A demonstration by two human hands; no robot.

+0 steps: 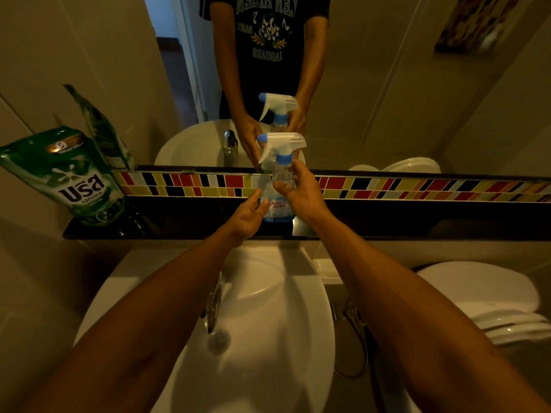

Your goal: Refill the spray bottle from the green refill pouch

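Note:
A clear spray bottle with a white trigger head and blue collar stands upright on the dark shelf behind the sink. My right hand wraps around its upper body just below the collar. My left hand touches the lower left side of the bottle, fingers curled against it. A little blue liquid shows at the bottle's bottom. The green refill pouch leans upright at the shelf's far left, apart from both hands.
A white sink basin with a chrome tap lies below my arms. A toilet lid is at the right. A mirror above the coloured tile strip reflects the bottle and hands.

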